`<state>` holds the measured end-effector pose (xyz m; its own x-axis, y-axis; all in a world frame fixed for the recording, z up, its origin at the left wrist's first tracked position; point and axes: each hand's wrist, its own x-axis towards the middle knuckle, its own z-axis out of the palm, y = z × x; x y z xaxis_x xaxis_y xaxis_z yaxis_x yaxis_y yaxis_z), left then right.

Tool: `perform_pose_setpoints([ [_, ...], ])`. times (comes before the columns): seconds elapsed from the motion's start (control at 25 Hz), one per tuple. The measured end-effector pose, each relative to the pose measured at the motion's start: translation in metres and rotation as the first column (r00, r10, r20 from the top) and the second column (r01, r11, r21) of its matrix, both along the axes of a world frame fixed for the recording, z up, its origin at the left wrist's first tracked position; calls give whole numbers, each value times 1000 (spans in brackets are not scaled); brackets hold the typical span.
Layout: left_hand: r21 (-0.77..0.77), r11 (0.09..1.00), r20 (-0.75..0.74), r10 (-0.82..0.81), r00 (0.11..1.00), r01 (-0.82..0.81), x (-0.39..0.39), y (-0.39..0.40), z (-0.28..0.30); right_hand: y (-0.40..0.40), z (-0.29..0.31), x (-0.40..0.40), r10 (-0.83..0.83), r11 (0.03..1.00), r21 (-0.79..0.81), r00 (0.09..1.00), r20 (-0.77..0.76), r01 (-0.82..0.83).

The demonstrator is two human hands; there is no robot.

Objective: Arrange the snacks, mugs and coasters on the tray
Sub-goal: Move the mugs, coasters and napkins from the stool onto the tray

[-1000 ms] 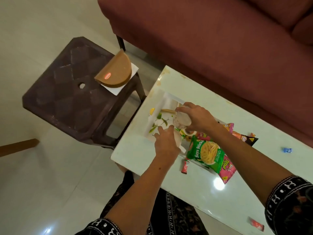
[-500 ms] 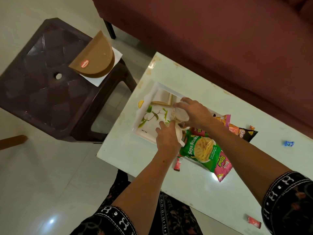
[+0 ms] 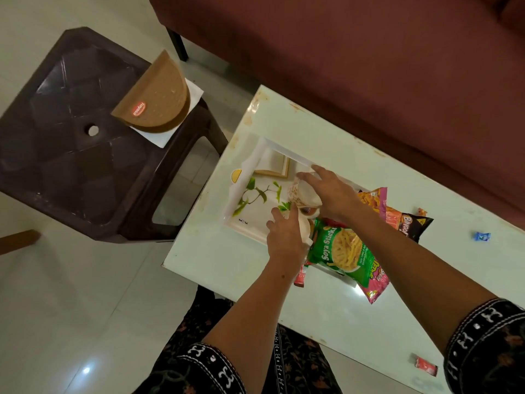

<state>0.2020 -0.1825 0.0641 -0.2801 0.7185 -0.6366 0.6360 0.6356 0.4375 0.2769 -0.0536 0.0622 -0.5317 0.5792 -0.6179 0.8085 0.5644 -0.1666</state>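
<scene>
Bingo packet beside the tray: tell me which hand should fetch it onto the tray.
Right. The right hand is nearer the Bingo packet, which lies on its side of the tray. The left hand would have to cross over.

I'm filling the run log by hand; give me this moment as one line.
stage: placing mugs | right hand: grips mug over tray | left hand: holds second mug | Soya Sticks packet: overlaps tray edge
</scene>
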Motion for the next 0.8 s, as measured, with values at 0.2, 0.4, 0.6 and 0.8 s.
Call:
perform_pose_setpoints([
  [0.2, 44, 995, 85, 89, 992, -93, -40, -16, 18, -12, 31, -29, -204, 979, 12, 979, -27, 205],
  [0.4, 190, 916, 72, 345, 936, -352, -149, -45, 54, -46, 56, -102, -391, 920, -124, 858, -332, 372],
  [0.6, 301, 856, 31, 432, 901, -420, -248, -42, 83, -66, 76, -202, -806, 592, -500, 470, -360, 632],
  [0.8, 358, 817, 127, 437, 890, -452, -295, -49, 95, -54, 63, -282, -981, 186, -669, 92, -173, 720],
])
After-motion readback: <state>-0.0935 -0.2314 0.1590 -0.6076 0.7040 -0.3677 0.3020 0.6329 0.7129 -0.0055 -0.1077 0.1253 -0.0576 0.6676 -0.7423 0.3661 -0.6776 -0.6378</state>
